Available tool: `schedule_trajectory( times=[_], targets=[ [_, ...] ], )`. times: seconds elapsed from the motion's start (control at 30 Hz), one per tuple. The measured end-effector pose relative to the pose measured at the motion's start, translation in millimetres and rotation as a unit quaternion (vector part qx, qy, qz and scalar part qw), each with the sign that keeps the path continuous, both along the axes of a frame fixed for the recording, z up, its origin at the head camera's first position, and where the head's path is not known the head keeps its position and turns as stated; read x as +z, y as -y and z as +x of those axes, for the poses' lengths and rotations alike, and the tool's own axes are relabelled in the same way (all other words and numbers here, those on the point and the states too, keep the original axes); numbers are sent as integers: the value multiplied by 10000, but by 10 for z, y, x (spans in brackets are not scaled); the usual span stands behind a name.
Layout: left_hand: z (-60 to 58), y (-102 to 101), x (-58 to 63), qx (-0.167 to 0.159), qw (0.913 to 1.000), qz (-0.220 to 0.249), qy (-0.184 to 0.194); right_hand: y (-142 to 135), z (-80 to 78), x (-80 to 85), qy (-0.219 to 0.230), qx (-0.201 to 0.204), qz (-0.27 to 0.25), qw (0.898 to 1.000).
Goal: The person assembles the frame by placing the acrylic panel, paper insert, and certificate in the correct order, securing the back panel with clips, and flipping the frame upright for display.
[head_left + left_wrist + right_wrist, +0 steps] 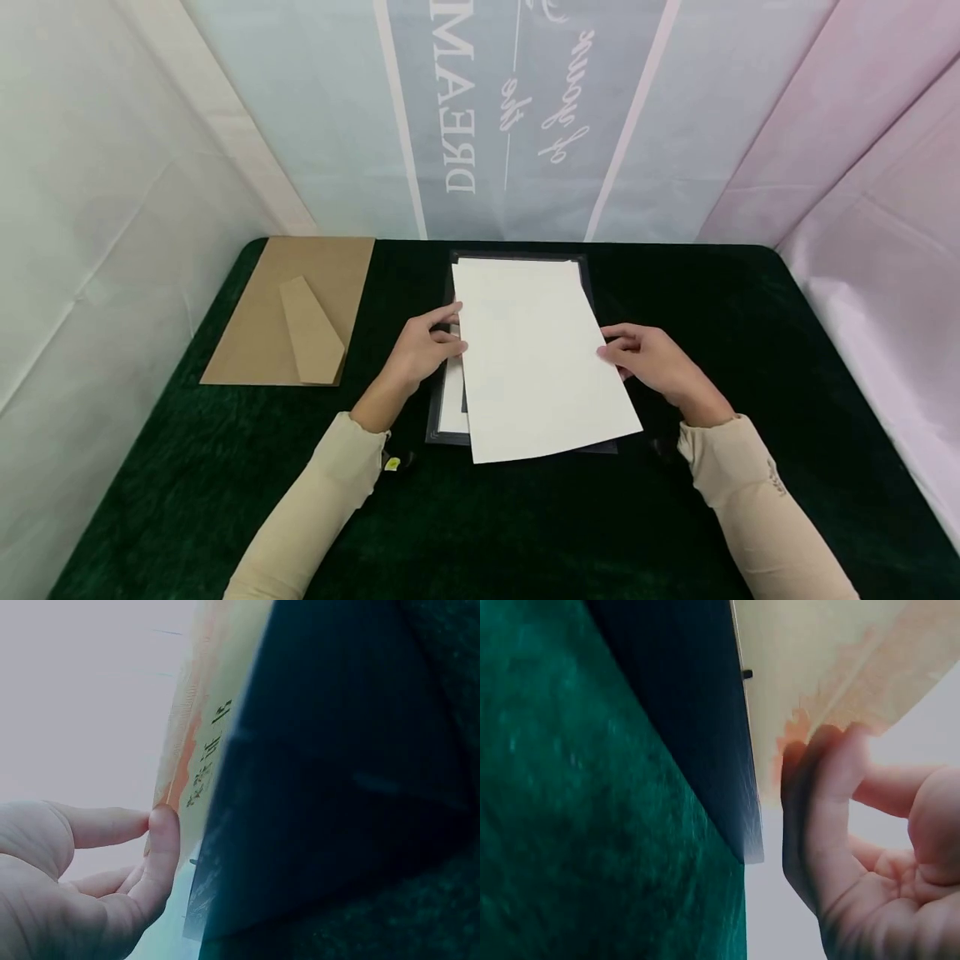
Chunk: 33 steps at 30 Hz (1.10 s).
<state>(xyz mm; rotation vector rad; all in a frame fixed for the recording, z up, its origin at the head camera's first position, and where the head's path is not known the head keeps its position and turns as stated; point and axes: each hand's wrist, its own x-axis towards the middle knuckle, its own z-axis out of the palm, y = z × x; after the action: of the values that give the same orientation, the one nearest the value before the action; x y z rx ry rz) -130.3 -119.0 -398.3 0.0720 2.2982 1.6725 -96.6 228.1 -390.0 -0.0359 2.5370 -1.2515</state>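
A white sheet of paper (540, 367) lies slightly skewed over a dark picture frame (517, 253), hiding most of it. My left hand (420, 350) pinches the sheet's left edge between thumb and fingers. On the opposite side, my right hand (652, 362) pinches the right edge. In the left wrist view, the sheet's underside (217, 742) carries an orange-red border and dark characters, beside the frame's dark side (330, 772). The right wrist view has the fingertips (832, 750) at the printed sheet (802, 667), close to the frame edge (682, 712). Something pale shows inside the frame at lower left.
A brown backing board (247, 342) with an easel leg (309, 333) lies at the left of the dark green tabletop (750, 317). White and pale printed cloth (510, 125) hangs behind the table and along both sides.
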Motion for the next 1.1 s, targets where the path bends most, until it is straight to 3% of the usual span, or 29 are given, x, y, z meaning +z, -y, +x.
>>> schedule_trajectory(
  times=[0.17, 0.4, 0.6, 0.87, 1.1],
  targets=[
    [0, -17, -5, 206, 9997, 101, -4, 8, -8, -22, -125, -205, -171, 9996],
    [1, -28, -13, 44, 9998, -106, 139, 9, -4, -35, -220, -391, -439, 9980],
    [-10, -1, -20, 32, 9997, -251, -58, 40, -9, -38, -162, -519, -419, 9976],
    [-21, 21, -29, 86, 9991, -391, -108, 61, -6, -27, 91, -458, -459, 9979],
    [-27, 22, -59, 128, 9987, -475, -106, 82, -10, -30, -3, -391, -450, 9982]
  ],
)
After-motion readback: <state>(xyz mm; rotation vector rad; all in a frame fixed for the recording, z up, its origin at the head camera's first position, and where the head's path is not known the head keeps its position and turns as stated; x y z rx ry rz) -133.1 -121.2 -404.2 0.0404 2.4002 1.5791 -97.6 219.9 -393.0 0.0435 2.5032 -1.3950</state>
